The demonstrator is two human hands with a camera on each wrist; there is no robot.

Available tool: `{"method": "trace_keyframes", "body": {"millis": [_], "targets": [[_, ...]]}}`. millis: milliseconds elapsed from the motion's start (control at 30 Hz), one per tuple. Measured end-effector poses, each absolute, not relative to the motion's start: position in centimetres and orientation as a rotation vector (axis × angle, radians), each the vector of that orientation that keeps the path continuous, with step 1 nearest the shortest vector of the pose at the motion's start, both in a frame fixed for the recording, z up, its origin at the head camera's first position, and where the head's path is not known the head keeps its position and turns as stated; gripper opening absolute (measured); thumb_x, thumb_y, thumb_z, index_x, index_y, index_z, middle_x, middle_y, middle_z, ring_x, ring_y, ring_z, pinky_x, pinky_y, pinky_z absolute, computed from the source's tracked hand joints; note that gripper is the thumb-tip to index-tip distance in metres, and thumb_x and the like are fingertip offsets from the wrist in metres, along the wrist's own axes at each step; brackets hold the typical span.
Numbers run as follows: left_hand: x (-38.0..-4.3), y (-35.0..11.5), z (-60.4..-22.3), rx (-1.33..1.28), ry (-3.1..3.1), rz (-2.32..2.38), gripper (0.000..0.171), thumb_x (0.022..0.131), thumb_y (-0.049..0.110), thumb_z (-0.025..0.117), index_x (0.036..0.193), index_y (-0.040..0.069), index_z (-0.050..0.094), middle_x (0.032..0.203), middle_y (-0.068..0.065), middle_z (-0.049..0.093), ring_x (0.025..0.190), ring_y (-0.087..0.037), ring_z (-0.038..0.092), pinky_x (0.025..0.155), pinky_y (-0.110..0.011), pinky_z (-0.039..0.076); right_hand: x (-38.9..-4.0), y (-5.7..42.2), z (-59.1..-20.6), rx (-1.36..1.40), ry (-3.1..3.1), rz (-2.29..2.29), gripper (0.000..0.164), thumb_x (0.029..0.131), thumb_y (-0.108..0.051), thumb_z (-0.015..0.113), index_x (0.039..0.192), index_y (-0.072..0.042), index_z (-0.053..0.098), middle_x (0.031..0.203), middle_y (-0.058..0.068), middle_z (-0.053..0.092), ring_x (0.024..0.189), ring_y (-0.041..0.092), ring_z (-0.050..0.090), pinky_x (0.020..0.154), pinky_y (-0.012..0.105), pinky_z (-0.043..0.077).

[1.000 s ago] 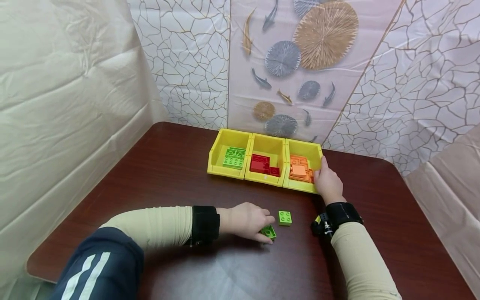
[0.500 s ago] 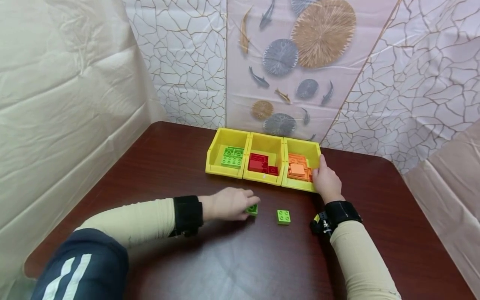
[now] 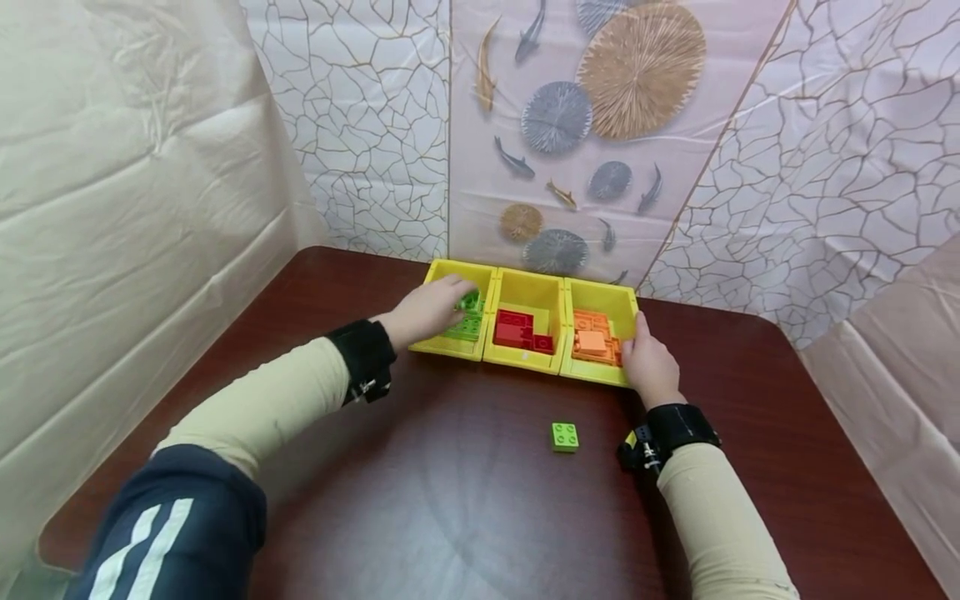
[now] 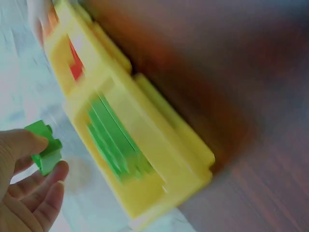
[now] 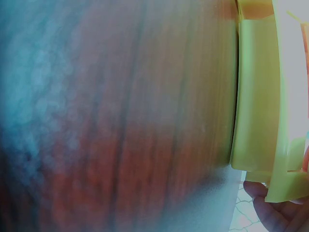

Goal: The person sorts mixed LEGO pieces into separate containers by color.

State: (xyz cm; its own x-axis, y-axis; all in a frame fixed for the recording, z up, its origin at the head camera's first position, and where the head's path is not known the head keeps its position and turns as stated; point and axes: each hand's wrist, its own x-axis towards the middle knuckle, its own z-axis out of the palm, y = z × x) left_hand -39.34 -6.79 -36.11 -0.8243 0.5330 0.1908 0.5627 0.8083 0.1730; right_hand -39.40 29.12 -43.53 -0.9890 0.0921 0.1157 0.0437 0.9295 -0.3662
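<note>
My left hand (image 3: 426,314) is above the left compartment of the yellow bin (image 3: 442,347). In the left wrist view, its thumb and fingers pinch a small green toy brick (image 4: 47,155). Other green bricks (image 3: 467,328) lie in that compartment, beneath the hand. At the far right end, my right hand (image 3: 651,362) grips the bin's side wall; some of its fingers (image 5: 273,214) show under the bin's end in the right wrist view. A loose lime-green brick (image 3: 565,437) with studs up sits on the table in front of the bin.
The middle compartment holds dark red bricks (image 3: 516,330), the right one orange bricks (image 3: 594,340). The bin stands near the back of a dark brown table (image 3: 450,500). Behind it hangs a patterned cloth (image 3: 375,125).
My left hand has picked the green brick up from the table and carried it left and back to the left compartment. The right hand stays at the bin's right end.
</note>
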Motion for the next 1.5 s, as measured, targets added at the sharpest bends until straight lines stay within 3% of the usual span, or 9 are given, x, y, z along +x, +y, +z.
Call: {"method": "trace_keyframes", "body": {"millis": [200,467,1067,1300,1500], "targets": [[-43.4,-6.7,-36.8,-0.702,-2.91,-0.37,0.042,0.089,0.003,0.057,0.13,0.004,0.05,0.122,-0.013,0.053,0.112,-0.025,0.051,0.09,-0.035,0.042,-39.3,28.6,-43.6,-0.088,-2.951,0.552,0.06,0.098,-0.021,0.034,0.149,-0.006,0.007,0.118,0.031,0.052,0.082,0.037,0.056,0.069,0.05,0.043],[-45.9,-5.6,-37.6,-0.618,-2.984,-0.382,0.039,0.091,0.006,0.057,0.129,0.004,0.051,0.125,-0.013,0.054,0.116,-0.025,0.049,0.096,-0.035,0.038,-39.3,28.4,-43.2,-0.073,-2.94,0.557,0.06,0.098,-0.021,0.033,0.149,-0.006,0.006,0.116,0.031,0.053,0.078,0.036,0.055,0.066,0.048,0.042],[-46.3,-4.6,-38.4,-0.648,-3.159,-0.378,0.037,0.095,0.01,0.044,0.13,0.006,0.052,0.13,-0.01,0.053,0.119,-0.022,0.048,0.097,-0.036,0.038,-39.4,28.8,-43.7,-0.085,-2.953,0.553,0.06,0.099,-0.022,0.033,0.149,-0.007,0.006,0.115,0.03,0.054,0.077,0.035,0.055,0.067,0.048,0.042],[-44.5,-4.0,-37.3,-0.71,-2.992,-0.341,0.035,0.093,0.009,0.046,0.127,0.005,0.054,0.127,-0.011,0.053,0.115,-0.022,0.051,0.095,-0.034,0.04,-39.3,29.0,-43.6,-0.096,-2.962,0.553,0.06,0.098,-0.022,0.034,0.149,-0.006,0.006,0.114,0.03,0.054,0.076,0.035,0.055,0.065,0.047,0.042],[-39.0,-0.3,-37.0,-1.145,-2.662,-0.257,0.028,0.089,0.014,0.054,0.115,0.008,0.061,0.111,-0.005,0.057,0.1,-0.018,0.054,0.083,-0.028,0.045,-39.4,29.4,-43.5,-0.102,-2.952,0.545,0.061,0.098,-0.022,0.035,0.149,-0.006,0.006,0.118,0.031,0.053,0.079,0.036,0.055,0.067,0.049,0.043]]}}
